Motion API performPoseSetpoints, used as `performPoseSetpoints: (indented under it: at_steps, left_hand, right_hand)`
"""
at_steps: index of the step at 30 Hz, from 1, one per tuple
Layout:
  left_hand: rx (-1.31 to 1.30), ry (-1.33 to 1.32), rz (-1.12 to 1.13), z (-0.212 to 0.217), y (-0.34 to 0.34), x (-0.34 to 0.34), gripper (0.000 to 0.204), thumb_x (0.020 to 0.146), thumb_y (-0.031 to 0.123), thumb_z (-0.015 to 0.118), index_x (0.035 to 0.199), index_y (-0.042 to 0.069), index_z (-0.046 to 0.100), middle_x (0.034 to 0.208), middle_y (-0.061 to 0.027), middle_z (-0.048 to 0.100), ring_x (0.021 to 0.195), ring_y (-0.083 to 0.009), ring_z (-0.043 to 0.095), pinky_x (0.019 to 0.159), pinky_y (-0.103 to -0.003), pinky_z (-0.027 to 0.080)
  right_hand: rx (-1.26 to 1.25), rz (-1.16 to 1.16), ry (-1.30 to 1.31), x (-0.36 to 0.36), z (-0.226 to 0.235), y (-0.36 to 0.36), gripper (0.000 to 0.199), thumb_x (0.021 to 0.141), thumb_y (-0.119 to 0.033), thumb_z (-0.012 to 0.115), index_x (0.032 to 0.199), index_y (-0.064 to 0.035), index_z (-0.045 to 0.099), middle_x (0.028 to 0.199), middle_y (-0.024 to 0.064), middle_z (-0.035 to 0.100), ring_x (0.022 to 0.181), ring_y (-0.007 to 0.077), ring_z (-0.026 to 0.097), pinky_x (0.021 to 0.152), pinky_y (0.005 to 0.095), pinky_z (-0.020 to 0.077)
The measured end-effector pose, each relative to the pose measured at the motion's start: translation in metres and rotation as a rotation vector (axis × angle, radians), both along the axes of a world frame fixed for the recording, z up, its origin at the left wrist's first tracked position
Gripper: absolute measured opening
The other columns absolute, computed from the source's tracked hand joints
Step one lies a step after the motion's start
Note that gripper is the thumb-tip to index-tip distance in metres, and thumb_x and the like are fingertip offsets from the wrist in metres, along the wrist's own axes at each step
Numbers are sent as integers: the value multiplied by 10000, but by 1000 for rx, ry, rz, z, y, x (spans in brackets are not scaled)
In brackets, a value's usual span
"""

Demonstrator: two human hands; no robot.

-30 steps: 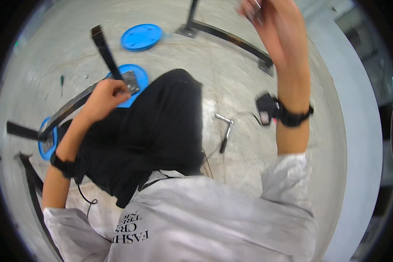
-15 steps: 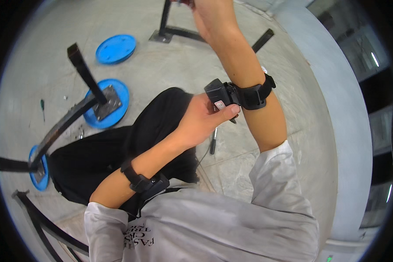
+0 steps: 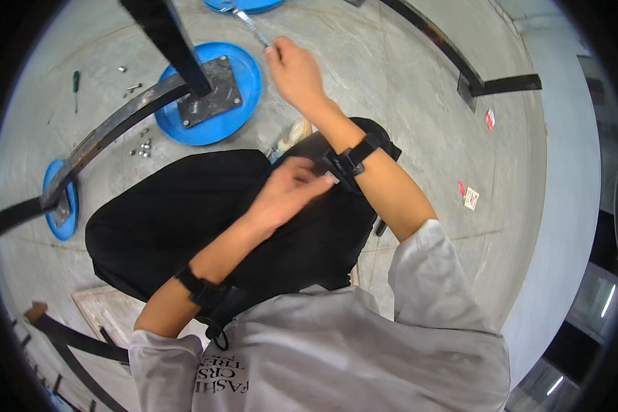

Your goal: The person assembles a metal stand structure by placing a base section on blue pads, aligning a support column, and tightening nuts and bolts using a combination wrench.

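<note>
A silver wrench [image 3: 253, 29] is in my right hand [image 3: 294, 74], its far end over a blue disc [image 3: 254, 5] at the top edge. My left hand [image 3: 281, 196], slightly blurred, is beside my right forearm with thumb and fingers apart. Its thumb tip is close to the black strapped device [image 3: 347, 163] on that forearm; whether they touch is unclear. Left of the right hand, a larger blue disc [image 3: 250, 89] lies under a black square plate [image 3: 216, 89] with bolt heads at its corners. A black metal leg [image 3: 168, 41] rises from that plate.
A curved black bar [image 3: 110, 130] runs to a smaller blue disc [image 3: 50, 182]. Several nuts [image 3: 145, 147], a bolt [image 3: 134, 87] and a green-handled screwdriver [image 3: 76, 82] lie on the floor at left. Another black frame [image 3: 453, 55] stands at right, near paper scraps [image 3: 471, 199].
The view has shifted. My right hand is lower in the picture and its wrench now shows. My left hand, earlier on the device on my right forearm, has its fingers apart.
</note>
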State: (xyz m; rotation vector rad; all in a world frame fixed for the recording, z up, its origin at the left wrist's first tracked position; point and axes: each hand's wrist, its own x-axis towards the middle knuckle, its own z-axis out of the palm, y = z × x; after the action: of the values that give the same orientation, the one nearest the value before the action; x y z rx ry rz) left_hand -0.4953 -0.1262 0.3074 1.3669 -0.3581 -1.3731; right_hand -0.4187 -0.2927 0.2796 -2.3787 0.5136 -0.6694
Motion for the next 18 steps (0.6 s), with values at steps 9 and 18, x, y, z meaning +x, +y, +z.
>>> performPoseSetpoints:
  at_steps: [9, 18]
  left_hand:
    - [-47, -271, -179, -41, -15, 62, 259, 812, 118, 605, 991, -55, 535, 761, -28, 543, 719, -70, 510, 651, -207, 421]
    - [320, -794, 71, -147, 32, 137, 279, 771, 153, 570, 998, -10, 564, 816, -154, 630, 750, -248, 625, 662, -342, 474]
  right_hand:
    - [590, 233, 172, -23, -70, -28, 258, 871, -256, 510, 865, -12, 594, 579, 15, 486, 521, 94, 442, 500, 250, 377]
    - [456, 205, 722, -13, -114, -40, 263, 784, -265, 537, 927, -70, 639, 849, 151, 633, 835, 266, 605, 716, 370, 460]
